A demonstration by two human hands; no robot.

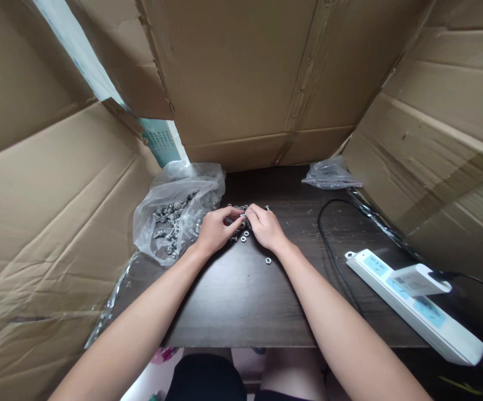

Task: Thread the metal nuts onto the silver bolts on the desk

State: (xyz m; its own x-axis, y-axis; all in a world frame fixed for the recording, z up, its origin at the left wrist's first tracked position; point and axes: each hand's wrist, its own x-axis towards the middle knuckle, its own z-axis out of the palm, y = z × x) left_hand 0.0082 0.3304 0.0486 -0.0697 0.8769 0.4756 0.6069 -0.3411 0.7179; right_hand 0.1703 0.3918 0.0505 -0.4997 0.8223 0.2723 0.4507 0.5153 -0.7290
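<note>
The left hand (215,229) pinches a small silver metal fastener (242,215) between thumb and forefinger above the dark brown tabletop (241,312); the right hand (265,227) adjoins it, finger closure indeterminable. Left: translucent plastic bag (143,225) of silver bolts (175,209).

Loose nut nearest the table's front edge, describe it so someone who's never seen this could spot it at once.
Start with the dark tabletop, where the left hand and right hand meet above a cluster of nuts and bolts. Come toward the front edge, beside the right wrist. The loose nut is the silver hexagonal ring lying alone, while its neighbours bunch near the hands.
</note>
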